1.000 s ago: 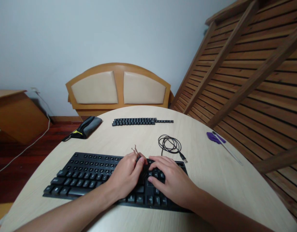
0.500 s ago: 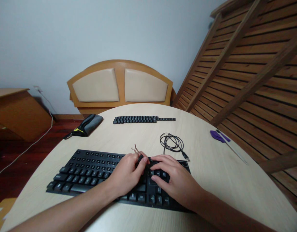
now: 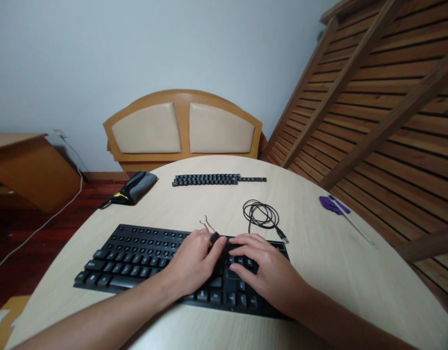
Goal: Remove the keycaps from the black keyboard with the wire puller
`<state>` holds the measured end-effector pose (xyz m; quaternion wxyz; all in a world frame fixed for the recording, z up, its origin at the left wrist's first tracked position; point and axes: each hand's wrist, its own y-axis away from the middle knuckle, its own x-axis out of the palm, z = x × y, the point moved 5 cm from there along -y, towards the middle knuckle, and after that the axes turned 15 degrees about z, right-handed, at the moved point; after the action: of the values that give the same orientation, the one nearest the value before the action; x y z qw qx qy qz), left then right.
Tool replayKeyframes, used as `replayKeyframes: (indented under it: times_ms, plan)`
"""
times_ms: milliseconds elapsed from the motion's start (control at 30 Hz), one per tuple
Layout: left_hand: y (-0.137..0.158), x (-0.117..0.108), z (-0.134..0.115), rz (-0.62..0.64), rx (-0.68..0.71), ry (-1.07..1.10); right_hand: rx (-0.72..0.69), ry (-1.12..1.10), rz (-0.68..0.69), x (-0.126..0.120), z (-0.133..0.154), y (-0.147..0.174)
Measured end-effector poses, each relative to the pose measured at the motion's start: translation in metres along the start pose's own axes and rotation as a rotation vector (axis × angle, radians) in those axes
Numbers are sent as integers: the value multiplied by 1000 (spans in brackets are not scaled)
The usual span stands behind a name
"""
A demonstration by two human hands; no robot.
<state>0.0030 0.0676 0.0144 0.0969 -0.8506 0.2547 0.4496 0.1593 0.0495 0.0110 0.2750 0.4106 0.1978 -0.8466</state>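
Note:
A black keyboard lies across the near part of the table, many keys gone from its upper rows and the lower rows still capped. Over its middle right, my left hand is closed around a keycap puller; the puller's dark handle shows at the thumb, and its thin hooked wires point up and away. Whether its other end touches a key is hidden by my hand. My right hand rests with fingers spread on the keyboard's right side, around a few keycaps.
Removed keycaps stand in rows toward the far edge of the pale round table. A coiled USB cable lies behind the keyboard. At left is a dark pouch; at right, a purple cloth under a thin white stick-like brush.
The view has shifted slightly, moving everything a little to the right. My left hand has tilted the puller a little; the right hand keeps its place on the keyboard.

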Motion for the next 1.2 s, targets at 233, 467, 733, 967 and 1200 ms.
replayKeyframes:
  times_ms: [233,467,733,967,1200]
  plan:
    - [0,0,1,20,21,114,-26,14,6,5,-1,0]
    - [0,3,4,31,-4,156,-30,50,-10,4,1,1]
    - [-1,1,3,22,10,152,-63,37,-48,4,2,1]
    - [-1,3,4,12,18,140,-59,41,-50,3,3,1]
    - [-1,4,7,17,17,167,-64,26,-30,3,3,0]
